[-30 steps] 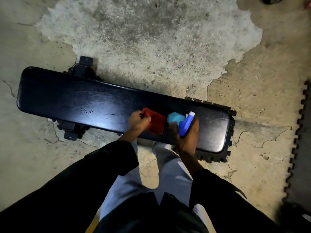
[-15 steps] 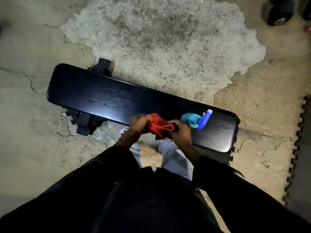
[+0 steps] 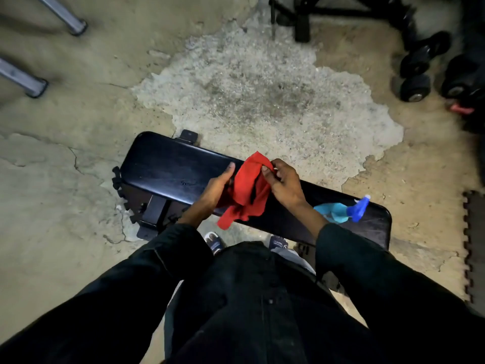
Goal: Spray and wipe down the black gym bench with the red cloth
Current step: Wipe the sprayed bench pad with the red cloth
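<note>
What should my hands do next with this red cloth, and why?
Probably bunch the cloth into one pad and press it onto the bench. Both the left hand and right hand hold it loose above the bench, and the spray bottle already lies set down.

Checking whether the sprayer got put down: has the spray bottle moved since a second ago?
Yes. The spray bottle was upright in the right hand; now it lies on the bench, nearer its right end, while both hands hold the red cloth.

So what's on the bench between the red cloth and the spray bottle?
Head view: only the right hand and its wrist cross the bare bench between red cloth and spray bottle.
</note>
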